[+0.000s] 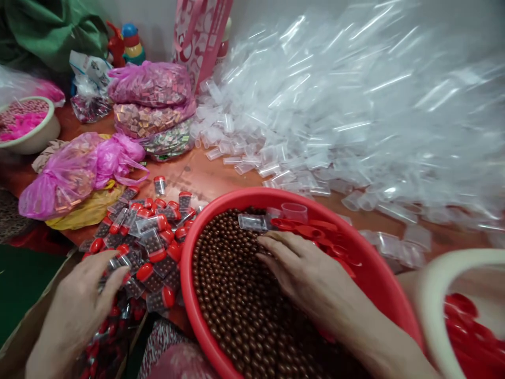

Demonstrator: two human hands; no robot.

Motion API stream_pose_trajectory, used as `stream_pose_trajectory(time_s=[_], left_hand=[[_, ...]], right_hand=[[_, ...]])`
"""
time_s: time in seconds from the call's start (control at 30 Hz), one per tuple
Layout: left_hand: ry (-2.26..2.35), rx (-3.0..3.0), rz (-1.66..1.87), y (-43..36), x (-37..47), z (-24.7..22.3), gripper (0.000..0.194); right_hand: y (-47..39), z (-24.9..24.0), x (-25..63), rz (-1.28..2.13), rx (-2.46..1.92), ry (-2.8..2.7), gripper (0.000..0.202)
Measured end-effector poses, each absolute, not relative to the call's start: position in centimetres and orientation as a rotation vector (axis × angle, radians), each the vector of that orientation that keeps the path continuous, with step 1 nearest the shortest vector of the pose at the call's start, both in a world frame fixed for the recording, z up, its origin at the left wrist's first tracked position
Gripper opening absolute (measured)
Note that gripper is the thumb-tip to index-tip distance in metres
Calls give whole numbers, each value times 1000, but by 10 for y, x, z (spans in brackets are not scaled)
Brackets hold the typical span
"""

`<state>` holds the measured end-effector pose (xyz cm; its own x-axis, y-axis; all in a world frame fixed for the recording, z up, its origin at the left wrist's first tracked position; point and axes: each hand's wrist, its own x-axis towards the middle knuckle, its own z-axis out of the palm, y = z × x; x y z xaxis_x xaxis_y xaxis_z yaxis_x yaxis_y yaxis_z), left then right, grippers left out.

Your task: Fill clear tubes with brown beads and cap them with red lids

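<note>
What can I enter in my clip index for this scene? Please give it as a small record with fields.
Left hand: open, over capped tubes at the table's left edge
Right hand: over brown beads, fingertips near a clear tube; grip cannot be told
Red basin: holds the beads, with red pieces on its far right side
Capped tubes: piled left of the basin, red caps, dark beads inside
Behind, right: large heap of clear tubes
Behind, left: stacked bags of small pieces
Right edge: cream container with red items inside
</note>
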<state>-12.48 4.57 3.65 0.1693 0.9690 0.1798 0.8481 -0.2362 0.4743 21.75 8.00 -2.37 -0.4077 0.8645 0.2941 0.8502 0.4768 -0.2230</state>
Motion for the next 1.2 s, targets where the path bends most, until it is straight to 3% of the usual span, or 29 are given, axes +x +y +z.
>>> stream_pose_trajectory(time_s=[0.3,0.57,0.73,0.97,1.07,1.2], left_hand=[[1141,2233,824,85,-1,0,19],[1165,2350,655,88,6,-14,22],[1149,2403,510,91,6,-13,29],[934,2514,96,91,2,-4,23],[874,2485,-13,89,2,2,15],[926,2402,-63,89,3,4,20]], right_hand=[[151,-27,223,352,-1581,-2589,26],[142,-20,194,626,-1784,-2382,34],[112,-27,173,838,-1953,-2360,22],[116,-20,178,1587,-1836,-2337,17],[123,-21,182,1972,-1775,-2095,11],[115,-20,181,2254,-1707,-1699,12]])
